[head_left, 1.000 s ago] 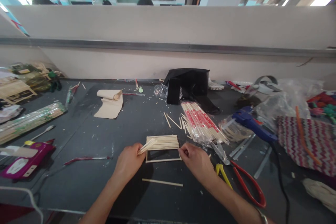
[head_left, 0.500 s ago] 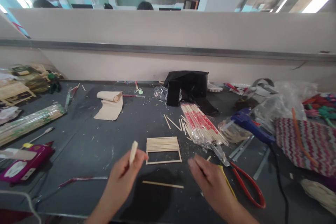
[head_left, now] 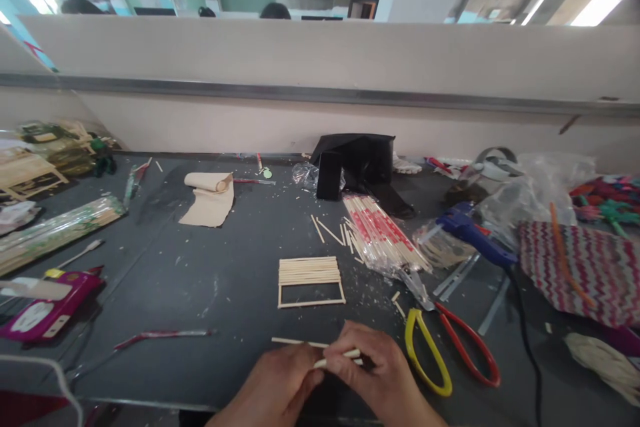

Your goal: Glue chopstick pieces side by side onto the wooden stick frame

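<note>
My left hand [head_left: 286, 373] and my right hand [head_left: 376, 361] meet near the table's front edge. Both are closed on a few pale wooden sticks [head_left: 354, 353], whose short ends show between the fingers. The rest of them is hidden by my hands. Just behind my hands a single wooden stick [head_left: 287, 340] lies on the table, partly covered. Farther back is a rectangular stick frame [head_left: 310, 305], its far half filled with sticks laid side by side. Pliers with one yellow handle [head_left: 411, 347] and one red handle [head_left: 473, 347] lie beside my right hand.
Bagged sticks with red labels [head_left: 383, 233] and loose cut pieces [head_left: 320, 229] lie beyond the frame. A blue glue gun [head_left: 473, 233], its cord and a striped cloth [head_left: 575, 277] are at right. Rolled beige cloth [head_left: 213, 203] and a purple box [head_left: 55, 307] are at left.
My hands have come together at the front of the table, the left moving right and down with the sticks. My right hand has moved left off the pliers' yellow handle and now grips the sticks too.
</note>
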Available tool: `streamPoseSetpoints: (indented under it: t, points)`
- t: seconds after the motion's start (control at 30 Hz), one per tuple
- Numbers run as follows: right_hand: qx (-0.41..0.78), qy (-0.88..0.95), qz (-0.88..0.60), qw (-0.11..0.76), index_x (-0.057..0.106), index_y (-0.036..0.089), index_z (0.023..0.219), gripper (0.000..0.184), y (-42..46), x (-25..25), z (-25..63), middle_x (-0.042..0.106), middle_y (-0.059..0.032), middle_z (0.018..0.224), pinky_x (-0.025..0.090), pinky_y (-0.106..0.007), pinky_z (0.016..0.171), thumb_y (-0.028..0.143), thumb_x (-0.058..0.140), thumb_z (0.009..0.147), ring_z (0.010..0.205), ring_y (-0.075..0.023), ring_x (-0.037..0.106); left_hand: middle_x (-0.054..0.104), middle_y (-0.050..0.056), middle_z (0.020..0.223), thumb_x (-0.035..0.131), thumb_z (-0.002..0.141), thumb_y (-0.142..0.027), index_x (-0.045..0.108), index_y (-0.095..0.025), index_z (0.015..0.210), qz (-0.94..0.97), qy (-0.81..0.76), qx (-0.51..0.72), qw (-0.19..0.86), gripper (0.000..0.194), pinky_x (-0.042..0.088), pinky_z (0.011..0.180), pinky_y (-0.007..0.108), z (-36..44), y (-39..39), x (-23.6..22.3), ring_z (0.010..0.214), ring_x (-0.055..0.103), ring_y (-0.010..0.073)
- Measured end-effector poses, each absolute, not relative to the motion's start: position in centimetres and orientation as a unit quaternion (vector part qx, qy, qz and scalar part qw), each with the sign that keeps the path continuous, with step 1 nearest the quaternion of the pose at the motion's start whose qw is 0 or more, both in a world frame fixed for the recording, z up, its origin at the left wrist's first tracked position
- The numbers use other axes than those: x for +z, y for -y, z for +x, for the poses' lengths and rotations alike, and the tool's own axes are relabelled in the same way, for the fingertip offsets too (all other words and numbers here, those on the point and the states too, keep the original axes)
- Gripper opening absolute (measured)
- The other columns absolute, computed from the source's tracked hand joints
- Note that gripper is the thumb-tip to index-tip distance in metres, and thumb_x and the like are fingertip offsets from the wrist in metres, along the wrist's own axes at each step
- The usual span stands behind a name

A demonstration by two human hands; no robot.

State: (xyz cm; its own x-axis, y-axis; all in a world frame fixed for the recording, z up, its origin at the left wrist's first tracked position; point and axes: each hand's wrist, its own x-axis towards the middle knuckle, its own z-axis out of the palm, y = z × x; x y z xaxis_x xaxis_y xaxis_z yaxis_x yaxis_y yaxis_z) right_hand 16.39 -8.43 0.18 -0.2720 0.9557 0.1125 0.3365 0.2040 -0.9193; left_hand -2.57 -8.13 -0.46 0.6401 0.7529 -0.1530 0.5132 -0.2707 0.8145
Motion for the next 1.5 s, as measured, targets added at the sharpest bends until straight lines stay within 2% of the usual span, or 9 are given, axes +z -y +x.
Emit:
streamPoseSetpoints:
  t: [0.17, 0.27, 0.37, 0.5, 0.63, 0.73, 0.9, 1.1, 1.5]
  points:
    - [0.448, 0.658, -0.495, 0.348, 0.066, 0.017, 0.069, 0.029, 9.1, -0.6, 16.5, 0.061, 0.0001, 0.063, 0.041, -0.02, 0.057, 0.039, 0.059, 0.086, 0.06, -0.0107, 0.056, 0.068, 0.005, 0.084, 0.04, 0.09, -0.016, 0.056, -0.019, 0.093, 0.862, -0.382, 0.076, 0.324, 0.016, 0.04, 0.062, 0.025, -3.3, 8.6, -2.2, 0.072, 0.062, 0.0182]
    - [0.466, 0.646, -0.498, 0.344, 0.066, 0.018, 0.086, 0.031, 9.1, -0.7, 16.9, 0.062, 0.0007, 0.067, 0.043, -0.02, 0.054, 0.048, 0.067, 0.077, 0.061, -0.0121, 0.057, 0.068, 0.004, 0.08, 0.037, 0.092, -0.021, 0.055, -0.019, 0.091, 0.845, -0.405, 0.097, 0.337, 0.018, 0.039, 0.059, 0.024, -3.8, 8.7, -1.6, 0.069, 0.062, 0.0173]
    - [0.373, 0.706, -0.523, 0.299, 0.064, 0.021, 0.102, 0.031, 8.6, -1.3, 17.4, 0.064, -0.0018, 0.082, 0.047, -0.023, 0.062, 0.036, 0.071, 0.076, 0.071, -0.0151, 0.06, 0.066, 0.002, 0.08, 0.031, 0.096, -0.027, 0.055, -0.021, 0.097, 0.772, -0.486, 0.182, 0.366, 0.024, 0.042, 0.063, 0.023, -4.4, 8.4, -0.7, 0.071, 0.061, 0.0149]
    - [0.201, 0.811, -0.506, 0.214, 0.066, 0.018, 0.085, 0.011, 8.1, -2.6, 17.5, 0.064, -0.0045, 0.085, 0.047, -0.026, 0.07, 0.011, 0.058, 0.081, 0.082, -0.0176, 0.06, 0.064, 0.004, 0.083, 0.029, 0.097, -0.031, 0.055, -0.021, 0.091, 0.745, -0.521, 0.246, 0.337, 0.028, 0.044, 0.071, 0.025, -4.4, 7.6, -0.8, 0.077, 0.059, 0.016]
    - [0.155, 0.85, -0.454, 0.22, 0.063, 0.017, 0.076, 0.012, 7.7, -1.7, 17.2, 0.063, -0.0042, 0.08, 0.045, -0.027, 0.069, 0.011, 0.054, 0.081, 0.077, -0.0166, 0.058, 0.064, 0.008, 0.099, 0.031, 0.095, -0.028, 0.055, -0.02, 0.1, 0.786, -0.459, 0.258, 0.324, 0.026, 0.041, 0.084, 0.031, -3.4, 7.1, -1.6, 0.093, 0.057, 0.02]
    - [0.192, 0.824, -0.462, 0.266, 0.061, 0.018, 0.075, 0.009, 7.0, 0.4, 17.1, 0.061, -0.0017, 0.073, 0.043, -0.025, 0.065, 0.013, 0.054, 0.08, 0.068, -0.0143, 0.056, 0.059, 0.004, 0.08, 0.03, 0.096, -0.034, 0.054, -0.019, 0.089, 0.755, -0.459, 0.234, 0.406, 0.03, 0.041, 0.071, 0.027, -2.4, 7.1, -1.7, 0.075, 0.053, 0.0163]
    - [0.461, 0.636, -0.498, 0.367, 0.057, 0.018, 0.082, 0.006, 5.9, 2.4, 16.8, 0.059, 0.003, 0.066, 0.042, -0.019, 0.053, 0.024, 0.057, 0.083, 0.057, -0.0095, 0.054, 0.039, -0.004, 0.068, 0.032, 0.094, -0.049, 0.048, -0.017, 0.098, 0.585, -0.359, 0.287, 0.669, 0.036, 0.034, 0.053, 0.02, -0.8, 6.9, -2.1, 0.056, 0.036, 0.0091]
    - [0.419, 0.666, -0.463, 0.408, 0.064, 0.019, 0.09, 0.012, 6.1, 2.7, 16.4, 0.058, -0.0008, 0.08, 0.047, -0.019, 0.062, 0.026, 0.055, 0.089, 0.067, -0.0096, 0.058, 0.052, 0.001, 0.077, 0.039, 0.095, -0.04, 0.052, -0.015, 0.082, 0.621, -0.335, 0.297, 0.643, 0.032, 0.039, 0.074, 0.023, 0.0, 6.0, -1.8, 0.076, 0.048, 0.0118]
    - [0.341, 0.762, -0.403, 0.376, 0.068, 0.02, 0.099, 0.015, 7.1, 2.4, 17.1, 0.06, -0.0039, 0.089, 0.047, -0.019, 0.069, 0.023, 0.058, 0.089, 0.078, -0.011, 0.06, 0.067, 0.004, 0.111, 0.045, 0.093, -0.029, 0.064, -0.02, 0.113, 0.688, -0.316, 0.277, 0.591, 0.029, 0.042, 0.094, 0.028, 0.0, 5.8, -1.7, 0.102, 0.059, 0.0169]
